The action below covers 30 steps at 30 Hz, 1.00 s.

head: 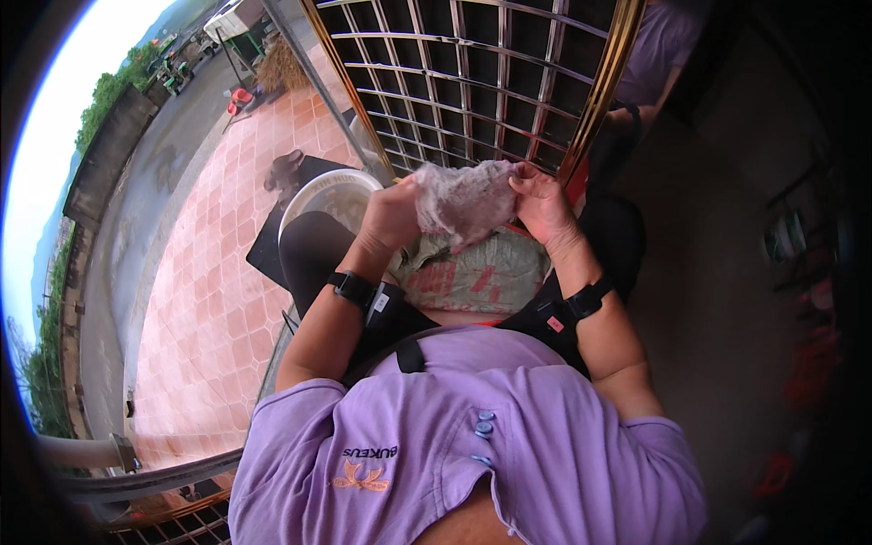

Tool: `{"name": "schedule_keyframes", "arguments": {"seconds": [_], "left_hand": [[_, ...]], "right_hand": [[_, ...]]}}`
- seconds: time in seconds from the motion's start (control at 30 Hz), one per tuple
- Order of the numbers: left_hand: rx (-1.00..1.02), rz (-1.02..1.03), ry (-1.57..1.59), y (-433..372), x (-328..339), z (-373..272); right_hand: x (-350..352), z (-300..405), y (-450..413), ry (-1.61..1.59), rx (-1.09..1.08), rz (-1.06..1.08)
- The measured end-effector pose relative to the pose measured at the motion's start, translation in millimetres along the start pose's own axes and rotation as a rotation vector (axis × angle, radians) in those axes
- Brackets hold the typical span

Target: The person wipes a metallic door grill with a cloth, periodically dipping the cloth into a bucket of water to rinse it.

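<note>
A fluffy, ragged piece of grey-pink fibrous material [470,201] hangs stretched between my hands, above my lap. My left hand [394,212] grips its left edge; the fingertips are hidden behind it. At its upper right corner, the thumb and fingers of my right hand [545,201] pinch it. Below the material a greenish woven sack [470,276] with red printing lies between my knees. A white plastic bucket [327,187] stands beside my left knee; its contents are hard to make out.
A metal grille door [463,75] with gold-coloured edges rises just beyond my hands. On the left, a black mat [266,248] lies on pink floor tiles [211,272]. Red shoes [240,99] and a straw bundle [281,65] are farther off. The right side is dark.
</note>
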State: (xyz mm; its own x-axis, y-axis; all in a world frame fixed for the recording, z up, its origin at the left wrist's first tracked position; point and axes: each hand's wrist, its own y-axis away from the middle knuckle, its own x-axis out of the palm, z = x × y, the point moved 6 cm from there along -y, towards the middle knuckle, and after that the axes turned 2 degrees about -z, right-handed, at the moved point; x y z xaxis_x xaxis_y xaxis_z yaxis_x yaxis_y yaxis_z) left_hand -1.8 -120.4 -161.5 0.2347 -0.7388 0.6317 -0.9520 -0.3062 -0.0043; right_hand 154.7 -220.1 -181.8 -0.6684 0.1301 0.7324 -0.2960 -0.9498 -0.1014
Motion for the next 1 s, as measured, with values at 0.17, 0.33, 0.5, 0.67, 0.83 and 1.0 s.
{"name": "schedule_keyframes", "arguments": {"seconds": [0.17,0.33,0.5,0.67,0.83,1.0], "left_hand": [[-0.025,-0.007,-0.012,5.9,-42.3,19.3],[-0.206,-0.064,-0.008,10.5,-28.4,29.8],[-0.317,0.062,-0.100,17.7,-52.5,43.3],[-0.031,-0.174,-0.571,16.1,-97.1,40.8],[-0.117,-0.265,0.179,8.5,-97.7,43.9],[-0.135,-0.264,0.126,7.7,-104.0,41.1]], "right_hand": [[-2.2,-57.6,1.4,0.245,0.417,-0.153],[-11.6,-40.2,-15.2,0.180,0.086,-0.207],[-19.1,-34.6,-14.2,0.057,0.055,-0.271],[-32.0,-46.0,-17.6,0.032,0.063,-0.327],[-53.3,-41.1,-9.5,0.148,-0.082,-0.546],[-49.1,-37.4,-8.0,0.453,-0.162,-0.618]]}}
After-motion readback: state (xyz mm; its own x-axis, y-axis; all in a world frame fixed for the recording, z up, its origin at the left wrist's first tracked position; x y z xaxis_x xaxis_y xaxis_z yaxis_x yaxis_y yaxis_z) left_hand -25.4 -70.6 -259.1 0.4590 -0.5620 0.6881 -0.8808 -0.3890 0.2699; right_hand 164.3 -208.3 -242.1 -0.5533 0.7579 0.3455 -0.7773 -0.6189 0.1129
